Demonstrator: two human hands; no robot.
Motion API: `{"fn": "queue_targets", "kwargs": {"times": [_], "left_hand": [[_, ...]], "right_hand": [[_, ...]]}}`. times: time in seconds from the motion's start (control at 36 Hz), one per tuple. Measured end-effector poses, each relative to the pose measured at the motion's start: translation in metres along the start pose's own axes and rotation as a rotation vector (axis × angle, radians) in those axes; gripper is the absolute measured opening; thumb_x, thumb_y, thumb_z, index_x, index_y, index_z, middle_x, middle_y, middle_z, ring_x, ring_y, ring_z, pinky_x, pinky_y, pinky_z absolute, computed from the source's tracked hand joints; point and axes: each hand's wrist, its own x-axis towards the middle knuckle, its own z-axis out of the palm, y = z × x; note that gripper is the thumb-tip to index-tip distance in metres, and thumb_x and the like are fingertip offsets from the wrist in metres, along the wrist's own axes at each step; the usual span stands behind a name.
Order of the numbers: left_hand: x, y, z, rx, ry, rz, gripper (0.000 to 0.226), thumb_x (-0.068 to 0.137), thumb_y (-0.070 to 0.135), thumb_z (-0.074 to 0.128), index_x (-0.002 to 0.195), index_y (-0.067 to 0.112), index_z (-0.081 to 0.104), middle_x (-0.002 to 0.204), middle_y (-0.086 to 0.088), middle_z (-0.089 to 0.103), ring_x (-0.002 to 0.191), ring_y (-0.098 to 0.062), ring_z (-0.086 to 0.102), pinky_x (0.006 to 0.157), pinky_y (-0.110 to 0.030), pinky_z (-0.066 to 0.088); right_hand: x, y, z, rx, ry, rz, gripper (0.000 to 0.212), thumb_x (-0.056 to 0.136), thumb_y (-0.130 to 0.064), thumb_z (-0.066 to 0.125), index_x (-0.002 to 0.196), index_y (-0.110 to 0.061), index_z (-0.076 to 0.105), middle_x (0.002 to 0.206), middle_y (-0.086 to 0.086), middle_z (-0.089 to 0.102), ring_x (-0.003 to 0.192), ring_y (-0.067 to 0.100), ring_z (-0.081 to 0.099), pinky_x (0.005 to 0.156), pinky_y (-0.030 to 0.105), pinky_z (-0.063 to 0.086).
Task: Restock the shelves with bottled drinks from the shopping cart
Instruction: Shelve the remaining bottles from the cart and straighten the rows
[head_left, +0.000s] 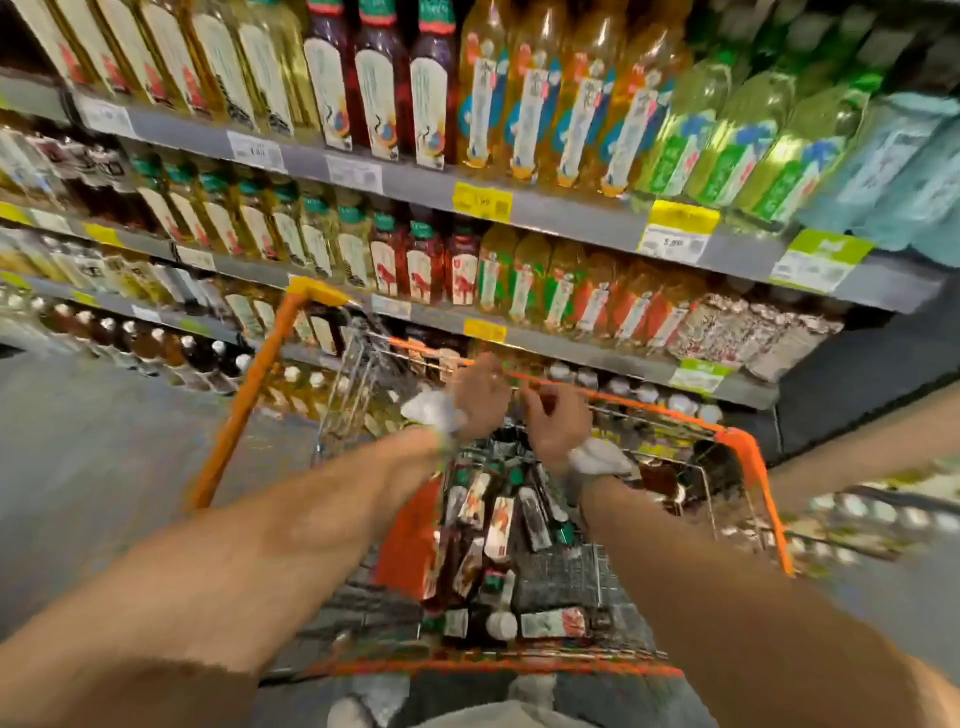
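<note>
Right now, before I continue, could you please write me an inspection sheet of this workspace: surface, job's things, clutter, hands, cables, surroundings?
Surface: grey floor; grey shelves packed with standing bottles.
Job's things: orange-framed shopping cart in front of the shelves; bottled drinks lie piled inside it.
Clutter: nothing seen.
Hands: left hand and right hand are close together over the cart's far end; too blurred to tell what they grip. A white item sits on each wrist.
Cables: nothing seen.
Surroundings: yellow and green price tags on the shelf edges.
</note>
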Motion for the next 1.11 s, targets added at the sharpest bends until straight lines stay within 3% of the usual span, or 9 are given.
{"fn": "queue_targets", "kwargs": {"times": [0.14,0.31,0.39,0.5,0.67,0.72,0.83,0.94,1.11], "left_hand": [[0.009,0.004,0.076,0.065,-0.011,-0.073,0.028,0.096,0.019,0.051,0.118,0.008,0.064,0.114,-0.016,0.069,0.110,-0.035,0.062,0.099,-0.043,0.045],[-0.001,-0.028,0.147,0.017,-0.103,-0.247,0.021,0.094,0.013,0.055,0.113,0.009,0.064,0.107,-0.014,0.069,0.102,-0.033,0.063,0.085,-0.034,0.046],[-0.003,-0.060,0.174,0.009,-0.162,-0.315,0.023,0.093,0.028,0.052,0.111,0.017,0.061,0.102,-0.009,0.068,0.094,-0.031,0.064,0.086,-0.040,0.052],[-0.008,-0.100,0.219,0.016,-0.266,-0.424,0.017,0.094,0.023,0.053,0.108,0.014,0.059,0.097,-0.010,0.066,0.088,-0.031,0.063,0.079,-0.041,0.052],[-0.004,-0.126,0.289,-0.011,-0.359,-0.579,0.031,0.098,0.020,0.053,0.127,0.010,0.055,0.111,-0.015,0.066,0.104,-0.034,0.062,0.088,-0.040,0.049],[0.004,-0.138,0.316,0.006,-0.326,-0.654,0.033,0.098,0.020,0.050,0.129,0.009,0.055,0.116,-0.015,0.065,0.108,-0.036,0.060,0.093,-0.043,0.048],[0.020,-0.149,0.344,0.019,-0.308,-0.738,0.029,0.101,0.025,0.048,0.125,0.009,0.052,0.105,-0.014,0.063,0.093,-0.033,0.062,0.077,-0.040,0.051],[0.029,-0.159,0.374,-0.036,-0.293,-0.767,0.041,0.102,0.029,0.051,0.132,0.002,0.048,0.127,-0.021,0.060,0.117,-0.040,0.058,0.093,-0.043,0.045],[0.041,-0.182,0.428,-0.077,-0.120,-0.912,0.066,0.096,0.043,0.055,0.145,0.004,0.033,0.134,-0.026,0.055,0.122,-0.044,0.053,0.102,-0.051,0.042]], "right_hand": [[0.012,0.076,-0.005,-0.089,-0.128,0.083,0.029,0.097,-0.036,0.061,0.098,-0.008,0.063,0.083,0.003,0.060,0.083,0.027,0.059,0.065,0.031,0.033],[0.016,0.151,-0.006,-0.159,-0.372,0.155,0.024,0.099,-0.037,0.055,0.089,-0.015,0.055,0.086,0.008,0.059,0.088,0.032,0.059,0.073,0.031,0.038],[0.012,0.182,0.006,-0.111,-0.362,0.220,0.026,0.098,-0.027,0.061,0.096,-0.001,0.061,0.093,0.020,0.065,0.092,0.034,0.062,0.076,0.029,0.039],[0.005,0.221,0.020,-0.164,-0.459,0.287,0.026,0.101,-0.029,0.056,0.112,-0.006,0.058,0.091,0.003,0.057,0.083,0.022,0.054,0.068,0.029,0.035],[0.002,0.290,0.044,-0.134,-0.448,0.485,0.026,0.099,-0.030,0.059,0.107,-0.005,0.059,0.095,0.010,0.065,0.084,0.027,0.060,0.068,0.028,0.037],[0.004,0.314,0.051,-0.142,-0.422,0.508,0.020,0.097,-0.027,0.061,0.105,-0.009,0.062,0.093,0.007,0.068,0.082,0.024,0.061,0.068,0.027,0.039],[0.018,0.348,0.064,-0.171,-0.403,0.557,0.023,0.093,-0.027,0.062,0.107,-0.010,0.065,0.103,0.014,0.071,0.092,0.029,0.067,0.077,0.037,0.054],[0.028,0.366,0.070,-0.241,-0.452,0.531,0.047,0.096,-0.033,0.062,0.127,0.001,0.053,0.125,0.021,0.063,0.113,0.035,0.062,0.097,0.046,0.050],[0.046,0.392,0.087,-0.293,-0.429,0.460,0.037,0.096,-0.029,0.060,0.120,-0.001,0.056,0.114,0.018,0.065,0.103,0.033,0.063,0.080,0.031,0.049]]}}
